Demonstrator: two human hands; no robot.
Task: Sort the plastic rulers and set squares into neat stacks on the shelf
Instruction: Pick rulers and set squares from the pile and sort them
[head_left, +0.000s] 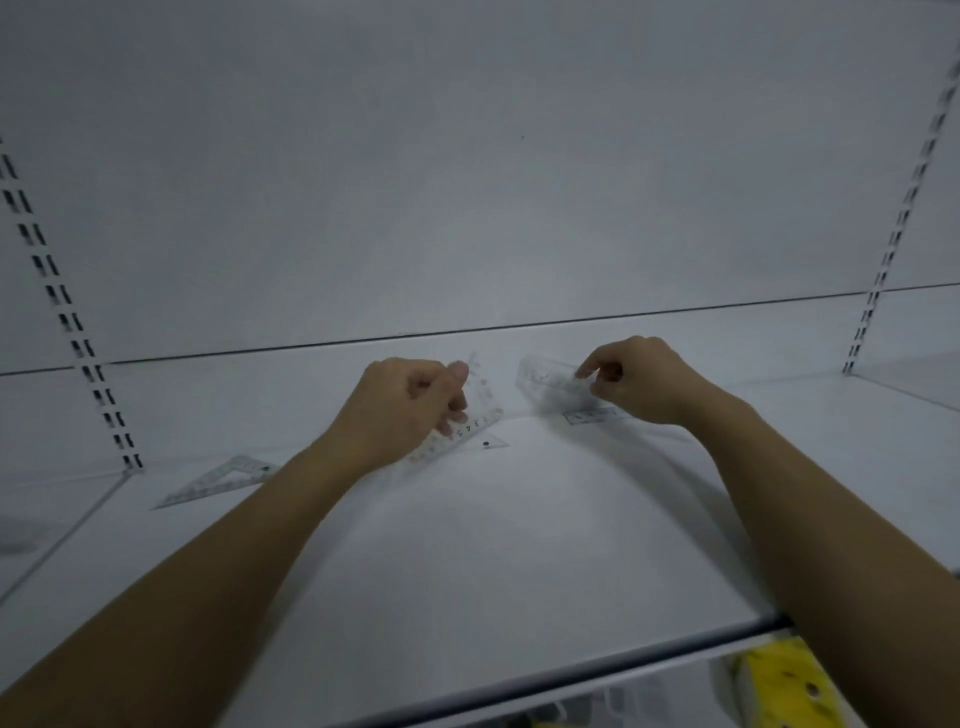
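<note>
A white shelf (493, 545) runs the width of the bay under dim, greyish light, with a plain white back panel (467, 182) behind it. Slotted uprights stand at its edges, one at ten o'clock (67, 312) and one at two o'clock (893, 223). Taking the middle of the shelf as the dial, the left hand (400, 410) is at eleven o'clock. Its fingers (453, 410) are curled with the thumb on top, clamped on a clear set square (480, 415) tilted up off the shelf. The right hand (639, 382) is at one o'clock, well apart from the left. Its fingers (584, 370) pinch a clear piece (545, 384), too blurred to tell ruler from set square. A loose square (223, 478) lies flat at nine o'clock, near the left upright. A dark rail (571, 670) edges the shelf front, and below it at five o'clock shows a yellow pack (779, 680).
</note>
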